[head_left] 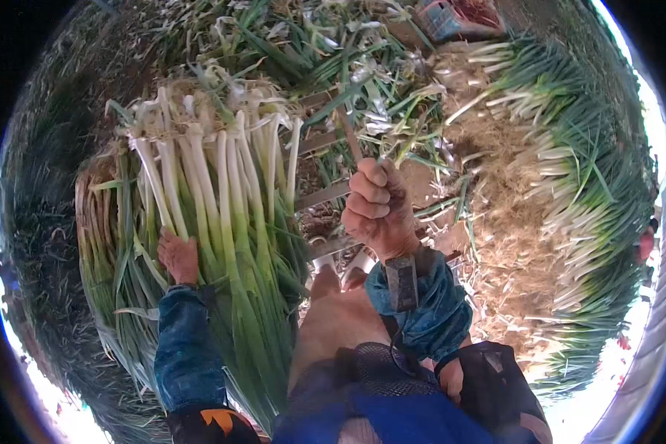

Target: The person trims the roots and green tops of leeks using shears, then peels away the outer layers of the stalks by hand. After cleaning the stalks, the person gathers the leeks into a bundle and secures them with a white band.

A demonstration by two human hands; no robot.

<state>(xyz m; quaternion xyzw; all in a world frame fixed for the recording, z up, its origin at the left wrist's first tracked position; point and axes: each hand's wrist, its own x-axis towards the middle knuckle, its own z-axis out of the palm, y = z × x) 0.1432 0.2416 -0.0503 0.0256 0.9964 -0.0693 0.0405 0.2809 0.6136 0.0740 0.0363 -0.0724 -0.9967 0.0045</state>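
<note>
Long green onions point(233, 222) with white stems and rooty ends lie in a thick pile on the left, roots toward the top. My left hand point(177, 257) is on the pile's left part, its fingers curled round a stalk where white turns to green. Raised near the middle, my right hand point(377, 207) is closed in a fist, knuckles and thumb toward the camera. A thin brownish strip point(349, 133) reaches the top of this fist; whether the hand holds it cannot be made out.
A long row of green onions point(570, 192) curves down the right side, roots inward. At the top stands a crate point(459, 21). Loose leaves and trimmings point(377, 96) litter the ground beyond the fist. Wooden slats point(322, 196) show between pile and fist.
</note>
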